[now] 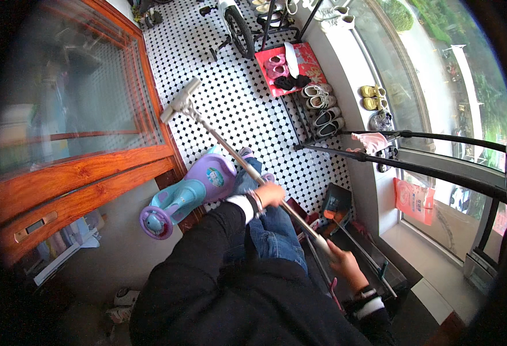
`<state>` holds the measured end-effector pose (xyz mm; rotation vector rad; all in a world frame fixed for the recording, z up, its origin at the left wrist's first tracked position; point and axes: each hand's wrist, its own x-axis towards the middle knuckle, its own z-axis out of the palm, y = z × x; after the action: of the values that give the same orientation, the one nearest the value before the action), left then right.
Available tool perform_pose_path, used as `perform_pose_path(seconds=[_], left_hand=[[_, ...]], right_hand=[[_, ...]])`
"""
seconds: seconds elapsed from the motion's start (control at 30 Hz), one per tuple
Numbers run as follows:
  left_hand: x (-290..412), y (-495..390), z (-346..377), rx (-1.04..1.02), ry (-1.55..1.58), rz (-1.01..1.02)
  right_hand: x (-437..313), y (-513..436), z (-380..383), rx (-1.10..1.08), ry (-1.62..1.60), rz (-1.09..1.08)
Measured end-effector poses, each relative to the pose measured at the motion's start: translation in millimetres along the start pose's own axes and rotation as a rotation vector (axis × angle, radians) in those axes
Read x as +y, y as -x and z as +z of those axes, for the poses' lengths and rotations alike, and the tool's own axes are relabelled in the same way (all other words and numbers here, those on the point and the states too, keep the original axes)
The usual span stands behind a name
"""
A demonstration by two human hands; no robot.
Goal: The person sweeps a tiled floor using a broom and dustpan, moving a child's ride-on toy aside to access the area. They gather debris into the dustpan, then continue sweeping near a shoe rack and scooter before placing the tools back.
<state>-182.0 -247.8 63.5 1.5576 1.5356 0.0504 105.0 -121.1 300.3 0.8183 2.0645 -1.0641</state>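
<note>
A long metal mop pole (223, 140) runs slantwise across the view. My left hand (271, 194) is wrapped around its middle. Lower down, my right hand (344, 261) grips the pale handle end. At the far end, the grey mop head (182, 101) is over the tiled floor (232, 104), close to the wooden door frame; I cannot tell whether it touches the tiles. A purple and turquoise child's ride-on car (210, 177) stands to the left of my legs, below the pole.
Wooden sliding door (85, 173) lines the left. Ahead stand a balance bike (238, 30) and a red board (309, 60) holding small shoes. More shoes (322, 97) line the right, near black rack bars (366, 155). A dustpan (338, 199) is right of my legs.
</note>
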Motion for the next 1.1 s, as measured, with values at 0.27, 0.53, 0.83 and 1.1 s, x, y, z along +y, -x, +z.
perform_pose_path(seconds=[0.27,0.53,0.83,1.1], left_hand=[[-152,30,-83,0.094,-0.15,-0.39],[-132,32,-69,0.295,0.076,-0.547],[12,4,-41,0.216,0.171,-0.336],[146,-19,-48,0.178,0.258,-0.024]], right_hand=[[-97,-170,2,0.07,0.076,-0.168],[-114,-162,-49,-0.129,-0.039,-0.112],[-65,-22,-92,-0.089,0.053,0.116],[-57,129,-163,0.037,0.068,0.284]])
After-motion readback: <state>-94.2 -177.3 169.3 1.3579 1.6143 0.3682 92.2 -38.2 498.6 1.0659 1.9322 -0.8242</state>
